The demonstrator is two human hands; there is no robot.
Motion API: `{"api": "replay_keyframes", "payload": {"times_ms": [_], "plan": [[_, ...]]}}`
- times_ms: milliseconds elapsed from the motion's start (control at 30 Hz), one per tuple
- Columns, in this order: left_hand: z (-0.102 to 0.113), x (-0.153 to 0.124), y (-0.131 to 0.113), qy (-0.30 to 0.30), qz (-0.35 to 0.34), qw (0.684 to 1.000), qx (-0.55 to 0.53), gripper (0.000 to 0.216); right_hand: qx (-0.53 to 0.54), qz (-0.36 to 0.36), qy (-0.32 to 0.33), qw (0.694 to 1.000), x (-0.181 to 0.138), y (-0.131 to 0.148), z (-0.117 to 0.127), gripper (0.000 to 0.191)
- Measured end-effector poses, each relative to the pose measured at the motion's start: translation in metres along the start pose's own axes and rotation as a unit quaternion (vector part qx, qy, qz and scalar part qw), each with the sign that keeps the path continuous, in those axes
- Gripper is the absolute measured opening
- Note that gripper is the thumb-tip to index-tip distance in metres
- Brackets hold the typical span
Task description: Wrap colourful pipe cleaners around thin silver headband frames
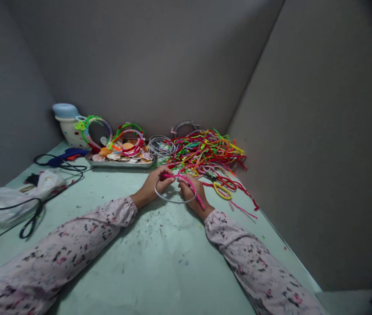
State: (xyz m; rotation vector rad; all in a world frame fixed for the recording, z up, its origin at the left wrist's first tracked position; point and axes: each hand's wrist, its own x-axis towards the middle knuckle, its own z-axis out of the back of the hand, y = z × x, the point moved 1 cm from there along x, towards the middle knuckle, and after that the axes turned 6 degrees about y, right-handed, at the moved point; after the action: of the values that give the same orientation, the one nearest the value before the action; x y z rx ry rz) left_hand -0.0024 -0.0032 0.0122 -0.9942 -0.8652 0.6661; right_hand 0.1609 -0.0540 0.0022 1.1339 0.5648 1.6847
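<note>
Over the middle of the table I hold a thin grey wire hoop (pixel 174 202) between both hands. A bright pink pipe cleaner (pixel 199 199) lies along the top of the hoop, and its loose end hangs over my right hand. My left hand (pixel 155 183) is closed, thumb and fingers pinching the hoop and the pink strand on the left side. My right hand (pixel 196 192) is closed on the pink pipe cleaner close to the hoop; its fingertips are partly hidden. Just beyond my hands lies a tangled pile of coloured pipe cleaners (pixel 205 148).
A metal tray (pixel 123 164) holds shells and decorated hoops. Coiled grey wire hoops (pixel 161 146) lie beside it. Yellow-handled scissors (pixel 222 191) rest at right. On the left are a blue-lidded jar (pixel 71 129), a blue glue gun (pixel 64 156), black cable (pixel 36 214) and a plastic bag (pixel 18 197).
</note>
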Motion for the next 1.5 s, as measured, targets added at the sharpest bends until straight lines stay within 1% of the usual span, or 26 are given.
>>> {"api": "replay_keyframes", "payload": {"times_ms": [133,400,600,700,833,933,1033,1133,1200,1300,1367,1500], "plan": [[0.000,0.000,-0.001,-0.002,0.001,1.000,0.006,0.030,0.006,0.000,-0.003,1.000,0.000,0.001,0.000,0.020],[0.003,0.001,0.004,-0.007,-0.002,1.000,0.010,0.027,-0.016,0.002,-0.005,1.000,0.001,0.005,-0.002,0.022],[0.003,0.002,0.005,-0.007,0.013,1.000,0.011,0.027,-0.025,0.004,-0.005,1.000,0.001,0.004,-0.003,0.022],[0.003,0.002,0.005,-0.008,0.021,1.000,-0.006,0.027,-0.035,0.009,-0.006,0.999,0.002,0.003,-0.003,0.023],[0.002,0.001,0.001,-0.005,0.035,0.999,-0.027,0.026,-0.036,0.032,-0.014,0.999,0.002,0.002,-0.005,0.021],[0.001,0.000,-0.003,0.004,0.052,0.997,-0.056,0.026,-0.015,0.049,-0.033,0.998,0.002,0.001,-0.006,0.019],[0.000,0.000,-0.006,0.001,0.058,0.995,-0.082,0.026,0.010,0.062,-0.057,0.996,0.002,-0.001,-0.006,0.018],[0.000,0.000,-0.007,0.006,0.063,0.994,-0.093,0.026,0.017,0.083,-0.053,0.995,0.002,-0.003,-0.007,0.016],[0.000,0.000,-0.006,0.018,0.070,0.993,-0.097,0.026,0.023,0.088,-0.045,0.995,0.002,-0.004,-0.007,0.020],[0.000,0.001,-0.003,0.024,0.076,0.992,-0.097,0.027,0.039,0.086,-0.036,0.995,0.001,-0.003,-0.006,0.031],[0.000,0.000,-0.002,0.031,0.074,0.992,-0.098,0.027,0.043,0.087,-0.031,0.995,0.001,0.000,-0.006,0.037],[-0.001,-0.001,-0.003,0.054,0.060,0.992,-0.093,0.028,0.058,0.071,-0.029,0.995,0.001,0.004,-0.005,0.043]]}}
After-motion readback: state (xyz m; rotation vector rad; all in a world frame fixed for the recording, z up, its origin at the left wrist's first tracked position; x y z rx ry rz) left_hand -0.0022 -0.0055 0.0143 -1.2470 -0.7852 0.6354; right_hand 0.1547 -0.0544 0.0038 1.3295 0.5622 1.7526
